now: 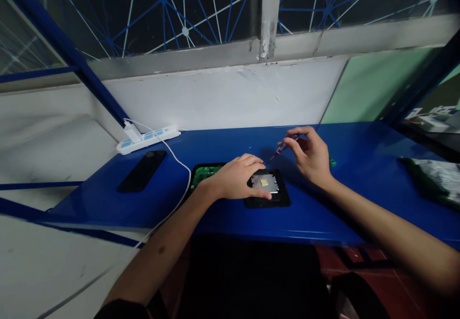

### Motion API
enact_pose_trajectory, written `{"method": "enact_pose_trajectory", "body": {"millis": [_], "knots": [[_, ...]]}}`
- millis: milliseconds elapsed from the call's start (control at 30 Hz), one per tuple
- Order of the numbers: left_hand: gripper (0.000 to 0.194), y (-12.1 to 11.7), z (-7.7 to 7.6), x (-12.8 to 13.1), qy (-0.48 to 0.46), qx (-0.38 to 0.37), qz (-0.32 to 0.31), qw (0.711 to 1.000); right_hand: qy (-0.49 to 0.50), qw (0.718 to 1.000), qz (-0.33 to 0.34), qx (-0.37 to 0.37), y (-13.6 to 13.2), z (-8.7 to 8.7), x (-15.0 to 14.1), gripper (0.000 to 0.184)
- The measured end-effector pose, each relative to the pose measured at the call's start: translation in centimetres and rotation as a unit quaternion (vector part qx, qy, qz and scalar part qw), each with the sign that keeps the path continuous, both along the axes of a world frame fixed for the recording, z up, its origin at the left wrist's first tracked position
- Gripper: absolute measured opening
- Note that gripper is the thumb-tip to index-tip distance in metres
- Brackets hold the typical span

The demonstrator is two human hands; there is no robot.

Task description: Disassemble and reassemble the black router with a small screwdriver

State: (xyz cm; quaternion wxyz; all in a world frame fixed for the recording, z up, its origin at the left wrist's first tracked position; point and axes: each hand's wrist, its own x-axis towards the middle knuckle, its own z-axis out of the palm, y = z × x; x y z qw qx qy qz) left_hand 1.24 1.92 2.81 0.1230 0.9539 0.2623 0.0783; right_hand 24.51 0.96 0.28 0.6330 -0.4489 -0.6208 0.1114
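Left hand (235, 177): thumb and fingers spread over the black casing (268, 202)
Right hand (312, 156): fingers pinching a screwdriver (282, 147), tip near the casing's far edge
Black casing: near the worktop's (230, 144) front edge

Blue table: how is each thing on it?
Screwdriver: in right hand, tip down
Black case: metal plate showing, under left hand
Circuit board: uncovered, partly hidden
Phone: flat, screen dark
Charger: plugged into power strip
Cable: trailing over edge
Silvery package: crumpled
Small green thing: unclear
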Motion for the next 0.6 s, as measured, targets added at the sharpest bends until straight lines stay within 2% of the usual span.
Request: {"method": "enact_pose_trajectory", "body": {"millis": [300, 600], "knots": [[0.07, 0.6, 0.3, 1.8, 0.009, 0.046, -0.017, 0.999, 0.021, 0.999, 0.0, 0.025, -0.3, 0.3, 0.1, 0.018], [0.066, 1.3, 0.4, 0.9, -0.007, 0.007, 0.0, 1.0, 0.03, 0.994, -0.045, 0.091, -0.3, 1.6, 0.6, 0.017]]}}
